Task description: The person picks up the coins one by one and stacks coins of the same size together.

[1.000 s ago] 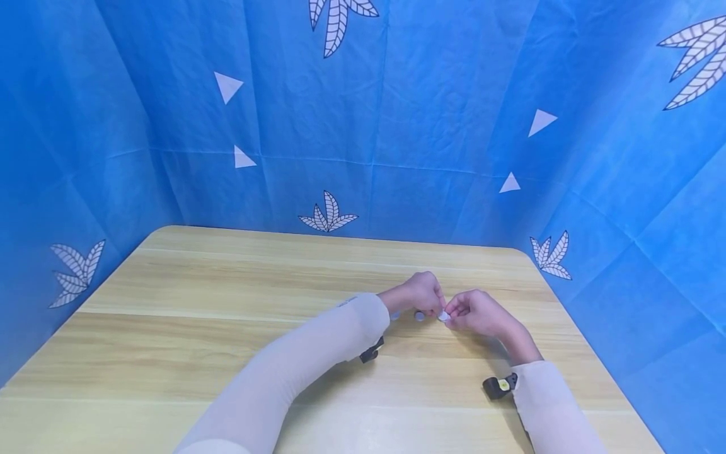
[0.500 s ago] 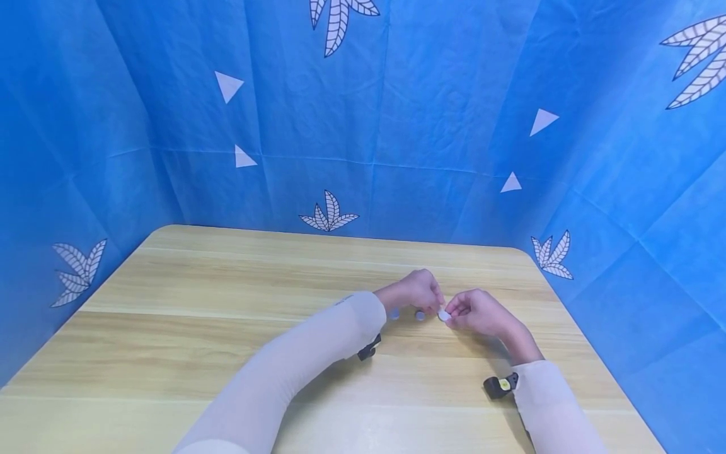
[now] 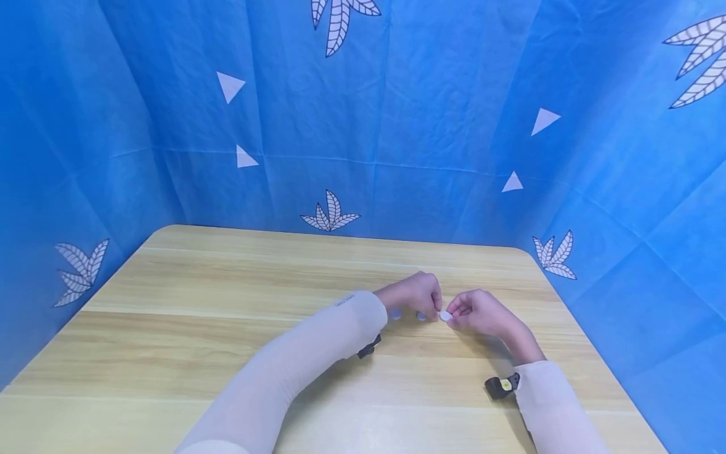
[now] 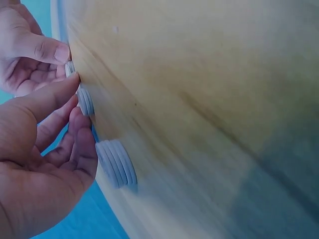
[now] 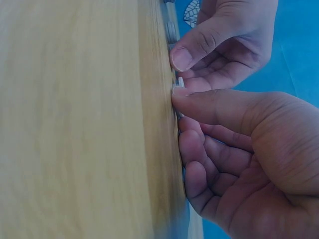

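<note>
Small pale round discs stand in low stacks along a row on the table. My right hand (image 3: pixel 482 313) pinches a white disc (image 3: pixel 445 316) at the row's right end; its edge shows above the thumb (image 5: pixel 192 103) in the right wrist view. Just left of that disc, my left hand (image 3: pixel 418 294) reaches down with loosely bent fingers. Its thumb (image 4: pixel 62 88) and forefinger are apart in the left wrist view, with nothing seen between them. Beside those fingers is the middle stack (image 4: pixel 85 102). The left-end stack (image 4: pixel 117 163) shows several layered discs.
The wooden table (image 3: pixel 227 340) extends around both hands. Blue patterned cloth (image 3: pixel 363 113) hangs behind and at the sides. Dark wrist cameras (image 3: pixel 499 386) sit at both sleeves, close above the tabletop.
My left fingertips have come away from the right-end disc and now sit slightly left and lower. More of that disc's face shows. My right hand has stayed almost in place.
</note>
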The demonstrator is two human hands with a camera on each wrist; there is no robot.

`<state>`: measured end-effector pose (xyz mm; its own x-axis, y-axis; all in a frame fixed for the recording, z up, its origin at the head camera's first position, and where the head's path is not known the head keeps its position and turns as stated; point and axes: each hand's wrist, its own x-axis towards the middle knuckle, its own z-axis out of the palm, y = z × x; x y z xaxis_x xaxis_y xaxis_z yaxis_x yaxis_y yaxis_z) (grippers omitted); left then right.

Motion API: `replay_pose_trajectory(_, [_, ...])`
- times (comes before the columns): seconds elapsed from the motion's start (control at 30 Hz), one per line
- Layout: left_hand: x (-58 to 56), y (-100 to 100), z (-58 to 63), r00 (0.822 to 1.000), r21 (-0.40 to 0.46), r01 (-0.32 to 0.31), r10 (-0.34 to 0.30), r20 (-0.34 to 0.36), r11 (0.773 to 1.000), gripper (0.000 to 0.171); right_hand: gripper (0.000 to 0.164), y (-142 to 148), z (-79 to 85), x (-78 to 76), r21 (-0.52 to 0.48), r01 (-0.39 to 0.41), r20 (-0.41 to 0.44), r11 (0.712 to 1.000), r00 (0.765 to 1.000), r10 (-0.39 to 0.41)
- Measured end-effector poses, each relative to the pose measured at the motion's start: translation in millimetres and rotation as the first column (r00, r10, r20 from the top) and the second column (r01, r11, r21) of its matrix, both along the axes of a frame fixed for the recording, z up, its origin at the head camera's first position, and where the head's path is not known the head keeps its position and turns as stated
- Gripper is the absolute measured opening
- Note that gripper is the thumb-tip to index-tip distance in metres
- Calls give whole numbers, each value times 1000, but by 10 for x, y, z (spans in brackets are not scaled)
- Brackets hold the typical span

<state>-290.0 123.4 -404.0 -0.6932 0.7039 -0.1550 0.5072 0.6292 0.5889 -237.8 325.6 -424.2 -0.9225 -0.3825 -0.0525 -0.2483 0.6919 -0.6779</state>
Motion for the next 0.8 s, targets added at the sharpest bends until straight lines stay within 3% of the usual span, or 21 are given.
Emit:
replay_pose_trajectory(0.33, [37,52,-47,1000,21,-13,13,-2,1000,8,15,-7,15,5,-2,-7,-2,1000,1000,7])
replay_pose_trajectory(0.8, [91,74,-24,999,23,-50,50,12,998,8,16,-26,36,20,-12,12,19,1000,1000,-12])
